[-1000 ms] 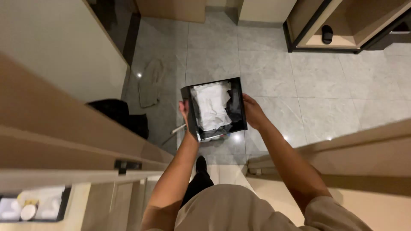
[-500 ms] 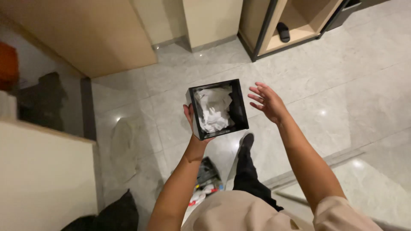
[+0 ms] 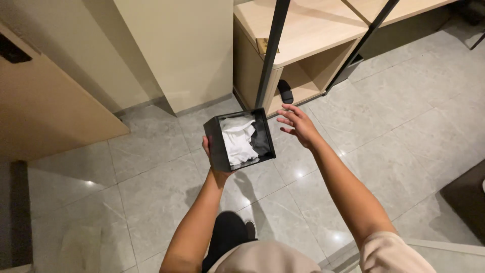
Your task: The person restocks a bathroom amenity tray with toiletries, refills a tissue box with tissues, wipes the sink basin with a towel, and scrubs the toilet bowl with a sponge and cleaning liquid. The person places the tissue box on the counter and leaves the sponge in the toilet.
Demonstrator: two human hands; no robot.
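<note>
A person stands on a grey tiled floor [image 3: 394, 131], seen from above, arms stretched forward. The left hand [image 3: 212, 159] grips a small square black bin [image 3: 217, 144] from beneath and along its near-left wall, thumb on the outside, so the bin stays level with its open mouth facing up. That grip looks chosen to carry the bin one-handed without spilling.

Inside the bin lies crumpled white paper [image 3: 237, 144], heaped toward the bin's 9 o'clock side. The 3 o'clock side shows dark lining, possibly a black bag. The paper sits below the rim; nothing hangs over the edge.

The right hand [image 3: 298, 126] floats just beside the bin at its 3 o'clock, palm down, fingers spread and loose, holding nothing and not touching the bin.

At 12 o'clock from the bin, a light wooden shelf unit [image 3: 298, 30] with slanted black metal posts stands against the wall. A dark slipper [image 3: 285, 91] rests in its lower compartment. At 11 o'clock stands a cream cabinet panel [image 3: 187, 50]; at 9 o'clock, a tan wooden door or panel [image 3: 45, 111]. The person's dark shoe [image 3: 227, 235] shows at 6 o'clock, below the bin.
</note>
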